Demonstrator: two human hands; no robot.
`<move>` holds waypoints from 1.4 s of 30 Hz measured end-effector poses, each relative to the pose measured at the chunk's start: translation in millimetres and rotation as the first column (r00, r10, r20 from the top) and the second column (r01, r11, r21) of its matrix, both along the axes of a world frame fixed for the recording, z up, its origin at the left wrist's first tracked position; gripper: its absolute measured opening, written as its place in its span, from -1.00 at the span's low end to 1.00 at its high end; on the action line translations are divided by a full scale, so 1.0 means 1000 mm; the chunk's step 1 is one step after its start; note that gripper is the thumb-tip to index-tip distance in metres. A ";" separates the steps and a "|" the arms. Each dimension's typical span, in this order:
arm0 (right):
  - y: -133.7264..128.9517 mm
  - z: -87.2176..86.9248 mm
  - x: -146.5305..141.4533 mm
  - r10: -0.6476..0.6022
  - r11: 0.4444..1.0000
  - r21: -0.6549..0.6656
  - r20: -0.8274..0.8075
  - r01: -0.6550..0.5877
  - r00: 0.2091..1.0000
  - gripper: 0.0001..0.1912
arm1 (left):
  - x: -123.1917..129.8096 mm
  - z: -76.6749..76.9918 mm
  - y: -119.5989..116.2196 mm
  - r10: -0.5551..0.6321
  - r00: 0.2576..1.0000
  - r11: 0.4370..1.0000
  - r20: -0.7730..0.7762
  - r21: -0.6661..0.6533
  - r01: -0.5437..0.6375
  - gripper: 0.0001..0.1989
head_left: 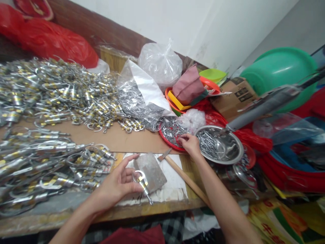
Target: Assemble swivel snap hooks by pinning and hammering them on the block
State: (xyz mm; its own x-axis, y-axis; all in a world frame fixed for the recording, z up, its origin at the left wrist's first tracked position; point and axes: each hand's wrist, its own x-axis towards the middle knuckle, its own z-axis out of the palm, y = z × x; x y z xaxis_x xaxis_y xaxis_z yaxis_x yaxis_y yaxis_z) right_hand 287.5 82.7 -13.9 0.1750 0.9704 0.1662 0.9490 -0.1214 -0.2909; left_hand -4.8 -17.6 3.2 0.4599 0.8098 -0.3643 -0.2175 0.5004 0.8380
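Note:
My left hand [122,181] is curled around a small silver and brass-coloured hook fitting [143,185], its thumb against the fitting's body and its index finger stretched out. The fitting has a curved claw at the top and a thin pin at its lower end. It is over the near part of a flat grey metal block [154,169]. My right hand [190,144] reaches into a red tray [164,138] of small metal pieces [172,130], thumb and fingertips pinched together. Whatever is between those fingertips is too small to make out.
A hammer [186,178] lies right of the block, under my right forearm. Beside the tray stands a steel bowl [237,152] of metal pins. Heaped hook fittings [58,88] cover the left side. A grey metal lever [264,106] juts in above the bowl.

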 end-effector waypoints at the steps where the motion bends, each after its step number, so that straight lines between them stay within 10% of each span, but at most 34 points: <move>1: -0.006 -0.001 0.000 0.011 1.000 0.014 -0.012 -0.011 1.000 -0.75 | 0.000 0.000 0.000 0.001 1.000 1.000 0.000 -0.004 -0.001 -0.19; 29: 0.008 -0.011 -0.002 0.060 0.995 -0.069 -0.208 -0.076 0.976 -0.74 | 0.000 0.001 -0.001 0.004 1.000 1.000 0.010 -0.018 -0.004 -0.21; 35: -0.007 -0.007 -0.001 0.050 0.993 0.115 -0.471 0.005 0.881 -0.78 | 0.000 0.000 -0.001 -0.007 1.000 1.000 0.016 -0.014 0.007 -0.22; 42: -0.073 0.020 -0.082 0.249 0.968 0.200 -0.702 -0.151 0.667 -0.76 | 0.002 0.002 0.000 -0.018 1.000 0.999 0.022 -0.027 0.018 -0.21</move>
State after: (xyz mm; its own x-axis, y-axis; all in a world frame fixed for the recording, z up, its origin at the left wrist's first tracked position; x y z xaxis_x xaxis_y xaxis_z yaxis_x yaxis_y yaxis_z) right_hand 205.6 9.7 6.2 0.0915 0.9785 0.1849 0.4386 0.1271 -0.8896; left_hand -2.4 -17.6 5.6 0.4822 0.7914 -0.3757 -0.2261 0.5268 0.8194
